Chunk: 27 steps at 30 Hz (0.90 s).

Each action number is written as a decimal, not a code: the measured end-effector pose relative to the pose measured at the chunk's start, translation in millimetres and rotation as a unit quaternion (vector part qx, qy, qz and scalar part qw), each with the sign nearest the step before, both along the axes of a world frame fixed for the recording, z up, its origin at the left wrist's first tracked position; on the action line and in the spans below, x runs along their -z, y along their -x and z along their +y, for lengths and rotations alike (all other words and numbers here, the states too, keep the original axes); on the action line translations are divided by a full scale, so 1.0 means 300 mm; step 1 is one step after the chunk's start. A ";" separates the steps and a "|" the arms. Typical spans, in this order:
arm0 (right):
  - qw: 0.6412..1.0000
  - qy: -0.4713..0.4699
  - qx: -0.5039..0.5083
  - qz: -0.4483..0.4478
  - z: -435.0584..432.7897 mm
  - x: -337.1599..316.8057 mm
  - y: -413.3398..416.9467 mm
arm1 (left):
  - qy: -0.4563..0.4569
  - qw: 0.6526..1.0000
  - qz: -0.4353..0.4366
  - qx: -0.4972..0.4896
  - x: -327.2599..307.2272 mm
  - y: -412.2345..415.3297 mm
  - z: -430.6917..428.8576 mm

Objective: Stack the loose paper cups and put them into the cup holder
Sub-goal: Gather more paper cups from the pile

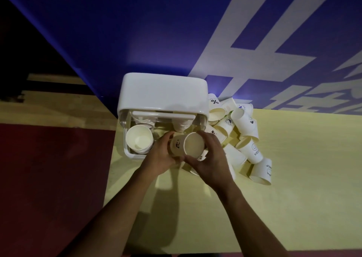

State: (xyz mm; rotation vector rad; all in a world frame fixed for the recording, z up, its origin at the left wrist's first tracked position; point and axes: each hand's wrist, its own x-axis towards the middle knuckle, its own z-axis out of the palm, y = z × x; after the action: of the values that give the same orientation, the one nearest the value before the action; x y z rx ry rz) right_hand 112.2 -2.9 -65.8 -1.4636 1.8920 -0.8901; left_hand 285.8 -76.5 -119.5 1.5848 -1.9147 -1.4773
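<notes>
Alignment is what I would watch here, since I judge the step to be nesting one cup into another before the lot goes into the holder.

From the left, the cup holder (164, 92) stands at the bench's (293, 188) back corner. A stack of cups (139, 139) sits mouth-up in its left slot. More cups seem to stand further in under the white top, but I cannot see them well.

Just in front of the holder, the left hand (162, 156) has its grip curled round the wall of a cup (187, 146). The cup is tilted, with its mouth turned up towards the camera. The right hand (212, 157) has its grip bent round the same cup's rim from the other side, fingers over the far edge and thumb at the near edge. Printed paper shows under that rim, but I cannot tell whether it is a second cup. Both grips are clamped on paper, neither spread wide.

Further right, touching the holder's side, the loose cups (244, 131) lie heaped on their sides.

To do this well I would:
- keep the two cups' axes in line
- press lightly, since thin rims crumple if squeezed
- seat one fully inside the other
- turn the stack mouth-up and lower it into a free slot
</notes>
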 end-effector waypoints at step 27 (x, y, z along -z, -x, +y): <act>0.997 -0.055 0.003 0.047 0.055 0.068 0.042 | 0.141 0.988 -0.054 0.040 -0.088 -0.004 0.120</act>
State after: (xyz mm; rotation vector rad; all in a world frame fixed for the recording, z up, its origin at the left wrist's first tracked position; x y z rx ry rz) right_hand 99.6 13.6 -86.1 -1.4573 1.9826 -0.7191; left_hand 287.0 -40.5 -93.0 1.5013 -2.1588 -1.1052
